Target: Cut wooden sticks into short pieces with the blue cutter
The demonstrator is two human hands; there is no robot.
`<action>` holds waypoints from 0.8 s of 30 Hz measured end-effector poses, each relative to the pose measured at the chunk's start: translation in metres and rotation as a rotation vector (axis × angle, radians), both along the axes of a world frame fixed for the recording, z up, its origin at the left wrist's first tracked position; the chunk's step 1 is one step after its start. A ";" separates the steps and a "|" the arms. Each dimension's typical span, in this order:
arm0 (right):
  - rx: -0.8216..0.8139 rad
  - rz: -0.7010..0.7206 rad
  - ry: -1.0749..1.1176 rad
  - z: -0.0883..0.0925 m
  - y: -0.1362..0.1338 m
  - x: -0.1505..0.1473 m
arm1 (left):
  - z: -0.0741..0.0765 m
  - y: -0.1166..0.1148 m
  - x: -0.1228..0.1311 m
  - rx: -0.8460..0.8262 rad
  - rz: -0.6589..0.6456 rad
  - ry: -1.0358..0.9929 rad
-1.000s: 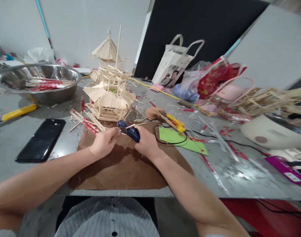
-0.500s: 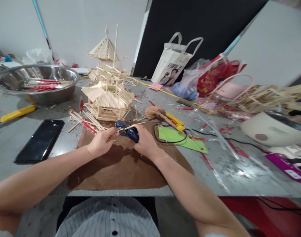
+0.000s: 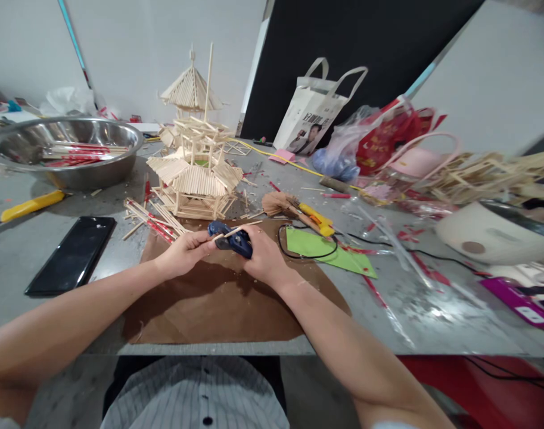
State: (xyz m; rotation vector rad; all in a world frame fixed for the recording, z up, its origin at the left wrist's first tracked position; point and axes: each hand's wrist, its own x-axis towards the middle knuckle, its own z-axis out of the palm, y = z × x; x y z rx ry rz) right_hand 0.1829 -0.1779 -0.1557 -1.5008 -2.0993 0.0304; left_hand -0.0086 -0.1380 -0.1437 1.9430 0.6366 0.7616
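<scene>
My right hand is wrapped round a dark blue hand cutter, whose head points left. A thin wooden stick lies across the cutter's head, slanting up to the right. Its left end is pinched between the thumb and fingers of my left hand. Whether the blades touch the stick cannot be made out. Both hands are over a brown mat. Just beyond them stands a tiered pavilion model built of similar sticks. Loose sticks, some in red wrappers, lie left of it.
A black phone and a steel basin holding wrapped sticks are on the left, with a yellow-handled tool. To the right are a yellow glue gun with its cord, a green sheet, plastic wrappers and a white pot.
My left hand has shifted slightly and its fingers now reach further along the stick towards the cutter. The right hand and cutter stay almost in place.
</scene>
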 end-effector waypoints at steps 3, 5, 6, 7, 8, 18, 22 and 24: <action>-0.004 -0.009 0.003 -0.001 0.000 0.000 | 0.000 0.000 0.001 -0.009 -0.008 -0.027; -0.018 -0.028 0.001 0.000 0.000 -0.001 | 0.001 -0.001 0.002 -0.005 -0.005 -0.032; -0.029 -0.037 -0.002 0.000 -0.001 -0.002 | 0.001 -0.001 0.002 -0.001 -0.001 -0.033; -0.042 -0.045 -0.006 0.001 -0.001 -0.002 | 0.001 -0.002 0.002 0.007 0.004 -0.033; -0.058 -0.052 -0.011 0.003 -0.002 -0.003 | 0.001 -0.002 0.002 0.019 0.011 -0.033; -0.179 -0.162 -0.149 0.008 -0.002 -0.005 | -0.015 0.000 0.003 0.161 0.180 0.010; -0.193 -0.201 -0.202 0.010 -0.002 -0.006 | -0.016 -0.002 0.005 0.167 0.232 0.025; -0.207 -0.223 -0.222 0.012 -0.002 -0.007 | -0.016 -0.002 0.006 0.154 0.242 0.041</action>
